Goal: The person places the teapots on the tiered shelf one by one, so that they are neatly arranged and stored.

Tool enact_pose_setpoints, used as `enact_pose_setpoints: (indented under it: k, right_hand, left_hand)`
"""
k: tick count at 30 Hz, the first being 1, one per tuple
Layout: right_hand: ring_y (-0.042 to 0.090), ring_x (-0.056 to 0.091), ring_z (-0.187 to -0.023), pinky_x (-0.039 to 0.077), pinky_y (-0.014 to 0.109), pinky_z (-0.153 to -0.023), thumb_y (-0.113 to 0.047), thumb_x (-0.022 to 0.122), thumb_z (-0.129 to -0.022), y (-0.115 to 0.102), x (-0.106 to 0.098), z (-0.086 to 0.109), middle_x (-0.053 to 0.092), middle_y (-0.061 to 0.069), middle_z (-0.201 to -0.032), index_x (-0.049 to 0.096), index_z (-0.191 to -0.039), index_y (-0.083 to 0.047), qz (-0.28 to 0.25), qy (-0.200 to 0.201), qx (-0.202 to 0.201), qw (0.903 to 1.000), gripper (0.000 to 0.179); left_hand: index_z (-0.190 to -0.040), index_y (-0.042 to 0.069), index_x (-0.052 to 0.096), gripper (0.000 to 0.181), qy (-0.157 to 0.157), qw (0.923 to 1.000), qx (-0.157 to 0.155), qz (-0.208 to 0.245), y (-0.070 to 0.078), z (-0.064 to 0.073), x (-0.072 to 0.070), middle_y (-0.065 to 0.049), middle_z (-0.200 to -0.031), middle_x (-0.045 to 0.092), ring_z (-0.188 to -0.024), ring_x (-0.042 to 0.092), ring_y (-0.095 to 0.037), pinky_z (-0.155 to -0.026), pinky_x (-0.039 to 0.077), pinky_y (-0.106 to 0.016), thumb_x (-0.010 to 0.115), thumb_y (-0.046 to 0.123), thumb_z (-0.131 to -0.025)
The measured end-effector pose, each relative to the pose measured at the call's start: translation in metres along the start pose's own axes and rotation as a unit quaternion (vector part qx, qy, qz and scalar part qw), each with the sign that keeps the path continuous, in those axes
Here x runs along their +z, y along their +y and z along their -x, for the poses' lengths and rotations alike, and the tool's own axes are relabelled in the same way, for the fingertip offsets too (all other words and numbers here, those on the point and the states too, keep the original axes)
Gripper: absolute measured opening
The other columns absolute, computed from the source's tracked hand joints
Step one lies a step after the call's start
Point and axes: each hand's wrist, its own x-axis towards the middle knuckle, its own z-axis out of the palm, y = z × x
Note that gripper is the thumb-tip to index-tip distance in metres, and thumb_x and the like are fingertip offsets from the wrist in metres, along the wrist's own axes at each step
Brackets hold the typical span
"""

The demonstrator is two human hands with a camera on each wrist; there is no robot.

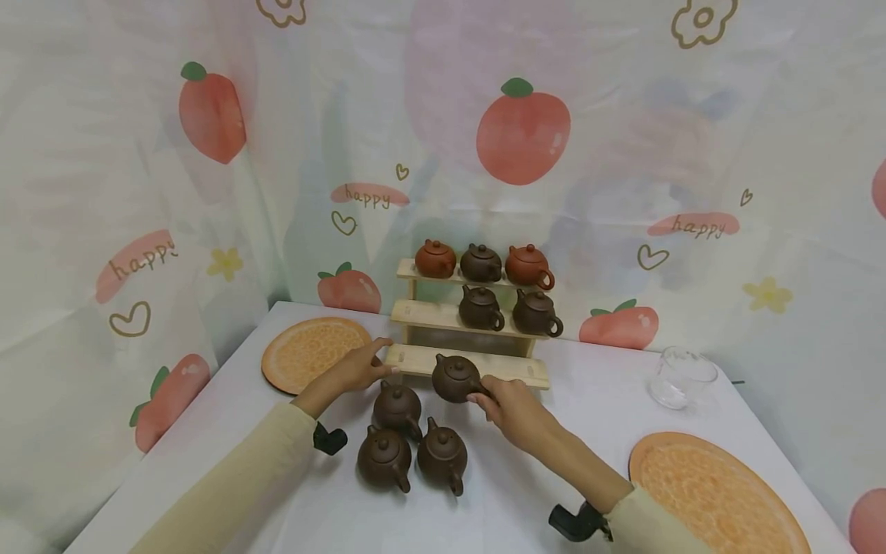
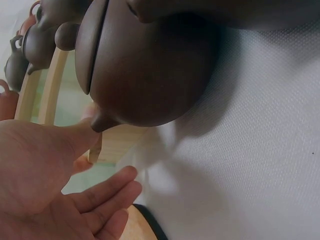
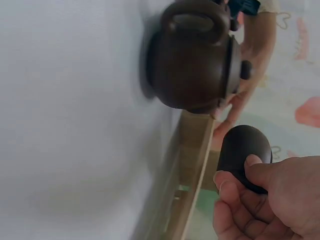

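My right hand (image 1: 521, 415) grips a dark brown teapot (image 1: 454, 378) by its handle, over the bottom step of a three-tier wooden stand (image 1: 422, 358). Whether its base touches the step I cannot tell. At the left end of that step, the thumb and index finger of my left hand (image 1: 351, 370) pinch the board; the other fingers (image 2: 107, 200) stretch out loosely. Three more dark teapots stand on the table before the stand: one behind (image 1: 397, 406), one front left (image 1: 384, 459), one front right (image 1: 442, 457). A spout hangs close by the left thumb in the left wrist view.
The top step bears a dark teapot (image 1: 481, 264) between two reddish ones (image 1: 435, 260); two dark ones (image 1: 480, 308) sit on the middle step. Round orange mats lie at left (image 1: 311, 352) and right (image 1: 713, 492). A clear glass vessel (image 1: 681, 378) stands back right. Printed cloth hangs behind.
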Motion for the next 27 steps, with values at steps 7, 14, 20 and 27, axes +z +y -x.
enact_pose_setpoints:
  k: [7,14,20,27]
  right_hand:
    - [0.006,0.046,-0.056,0.041,0.024,-0.056,-0.014,0.069,-0.104,-0.006,-0.009,-0.030,0.053,-0.004,-0.064,0.060,-0.083,-0.008,0.010,0.035,-0.012,0.9992,0.023]
    - [0.010,0.050,-0.054,0.042,0.027,-0.055,-0.015,0.066,-0.105,-0.014,-0.010,-0.066,0.059,-0.001,-0.065,0.060,-0.082,-0.007,0.010,0.057,0.009,0.9983,0.025]
    - [0.014,0.057,-0.057,0.045,0.030,-0.056,-0.019,0.062,-0.108,-0.019,-0.003,-0.092,0.065,0.004,-0.069,0.064,-0.087,-0.006,0.002,0.060,0.055,0.9967,0.025]
    - [0.018,0.052,-0.057,0.042,0.031,-0.057,-0.022,0.063,-0.108,-0.023,0.004,-0.114,0.058,0.007,-0.069,0.063,-0.090,-0.004,0.023,0.069,0.074,0.9946,0.025]
  left_hand:
    - [-0.156,0.004,0.043,0.062,-0.002,1.0000,-0.003,0.003,0.000,0.000,0.000,-0.024,-0.117,0.073,-0.096,0.071,-0.030,-0.078,0.057,-0.043,0.068,0.029,-0.105]
    - [-0.157,0.006,0.043,0.061,-0.002,0.9999,-0.011,0.004,0.001,0.001,-0.001,-0.024,-0.119,0.072,-0.099,0.070,-0.030,-0.080,0.057,-0.043,0.068,0.029,-0.106]
    - [-0.157,0.006,0.043,0.061,0.000,0.9999,-0.015,0.002,0.001,0.002,-0.001,-0.023,-0.118,0.072,-0.097,0.070,-0.029,-0.079,0.057,-0.043,0.067,0.029,-0.106]
    - [-0.157,0.006,0.043,0.062,0.001,1.0000,-0.009,0.001,0.002,0.002,-0.002,-0.022,-0.117,0.073,-0.097,0.070,-0.029,-0.082,0.057,-0.044,0.068,0.030,-0.106]
